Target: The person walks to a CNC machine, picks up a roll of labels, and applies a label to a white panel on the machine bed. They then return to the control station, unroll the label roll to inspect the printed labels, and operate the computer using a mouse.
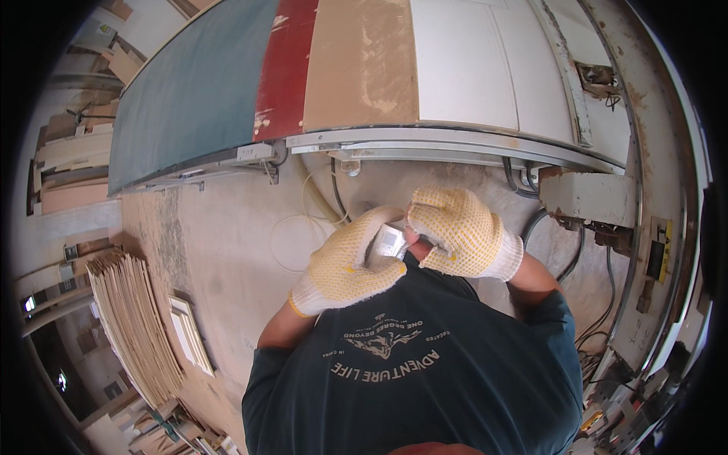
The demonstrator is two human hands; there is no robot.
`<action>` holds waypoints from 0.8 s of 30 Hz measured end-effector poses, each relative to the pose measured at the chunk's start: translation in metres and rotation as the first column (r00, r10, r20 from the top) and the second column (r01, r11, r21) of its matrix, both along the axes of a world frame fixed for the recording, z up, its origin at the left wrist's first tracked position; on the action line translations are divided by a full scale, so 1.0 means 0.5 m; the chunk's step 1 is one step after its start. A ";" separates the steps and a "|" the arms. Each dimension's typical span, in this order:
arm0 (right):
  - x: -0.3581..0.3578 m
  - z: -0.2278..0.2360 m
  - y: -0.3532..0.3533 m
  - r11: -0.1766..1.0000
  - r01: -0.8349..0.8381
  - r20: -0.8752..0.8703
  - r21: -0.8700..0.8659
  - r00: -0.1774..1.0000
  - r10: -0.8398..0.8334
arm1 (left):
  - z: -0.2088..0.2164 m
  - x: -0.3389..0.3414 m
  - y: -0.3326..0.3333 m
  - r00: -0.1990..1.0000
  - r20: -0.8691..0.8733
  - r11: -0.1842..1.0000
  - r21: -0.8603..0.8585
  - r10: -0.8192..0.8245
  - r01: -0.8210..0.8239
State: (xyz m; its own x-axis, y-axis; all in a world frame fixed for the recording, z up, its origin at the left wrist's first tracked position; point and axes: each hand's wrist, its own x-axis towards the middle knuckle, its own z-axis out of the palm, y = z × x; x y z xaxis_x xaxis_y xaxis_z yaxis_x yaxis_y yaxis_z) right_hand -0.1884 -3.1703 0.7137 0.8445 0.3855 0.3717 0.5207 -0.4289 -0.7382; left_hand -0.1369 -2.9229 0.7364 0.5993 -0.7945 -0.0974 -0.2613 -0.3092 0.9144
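Observation:
Both my hands wear white knit gloves with yellow dots and are close together in front of my chest. My left hand [345,262] is closed around a small white box [390,241], its thumb on the near side and its fingers on the far side. My right hand [459,233] is curled right beside the box, fingertips bent in toward it. A pinkish patch shows between the two hands. What my right fingers pinch, if anything, is hidden.
Ahead stands a long machine table with blue-grey, red, tan and white panels [360,64] above a metal rail [455,144]. Cables and a hose [322,193] hang below it. Stacked thin boards [136,326] stand at left. A rusty metal beam [660,152] runs along the right.

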 end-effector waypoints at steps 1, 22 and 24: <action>-0.007 0.007 0.003 1.000 -0.026 -0.006 -0.014 1.000 0.026 | 0.006 -0.012 0.003 0.999 -0.014 0.998 0.042 0.038 -0.037; 0.054 0.003 0.615 0.923 -0.358 -0.211 -0.142 0.922 0.325 | -0.115 -0.074 0.610 0.952 -0.112 0.937 -0.176 0.285 -0.301; 0.071 -0.016 0.750 0.905 -0.412 -0.246 -0.101 0.892 0.379 | -0.140 -0.077 0.732 0.937 -0.141 0.929 -0.148 0.321 -0.340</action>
State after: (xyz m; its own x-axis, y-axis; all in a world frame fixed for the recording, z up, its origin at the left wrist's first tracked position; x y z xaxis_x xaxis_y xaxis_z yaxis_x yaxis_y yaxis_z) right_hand -0.1528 -2.7952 0.7054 0.6631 0.7402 0.1114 0.5048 -0.3324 -0.7967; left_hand -0.1753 -2.5569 0.6666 0.8236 -0.5637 -0.0621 -0.0633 -0.2001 0.9777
